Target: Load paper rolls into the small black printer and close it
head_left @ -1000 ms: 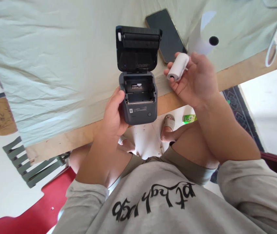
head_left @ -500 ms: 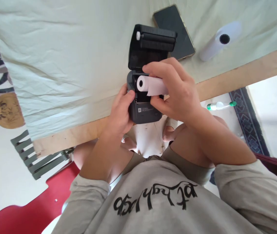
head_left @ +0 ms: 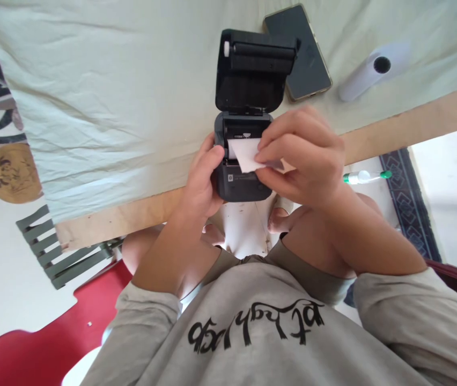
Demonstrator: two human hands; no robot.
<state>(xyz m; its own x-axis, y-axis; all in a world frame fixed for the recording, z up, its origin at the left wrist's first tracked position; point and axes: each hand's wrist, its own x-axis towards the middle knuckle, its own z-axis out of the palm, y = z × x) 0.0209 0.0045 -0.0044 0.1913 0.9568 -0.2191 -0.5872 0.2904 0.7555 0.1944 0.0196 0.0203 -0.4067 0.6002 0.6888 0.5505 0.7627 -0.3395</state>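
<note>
A small black portable printer point(head_left: 242, 185) is held over the table's front edge, its lid point(head_left: 252, 80) swung up and away from me. My left hand point(head_left: 204, 179) is closed around the printer's left side, thumb on the rim. Inside the compartment lies the paper roll, mostly covered by its loose white paper end point(head_left: 244, 154). With thumb and fingers, my right hand point(head_left: 303, 155) pinches that paper end on the right, over the front of the compartment.
Behind the printer's lid a dark phone point(head_left: 309, 59) lies on the pale tablecloth point(head_left: 111, 96). A white cylinder with a black round spot point(head_left: 357, 80) is to its right. The wooden table edge point(head_left: 124, 217) runs across, and a red chair point(head_left: 59, 327) is at lower left.
The paper roll, earlier gripped above the printer by my right hand, has gone down into the compartment. My right hand now pinches its loose end. My left hand keeps its hold.
</note>
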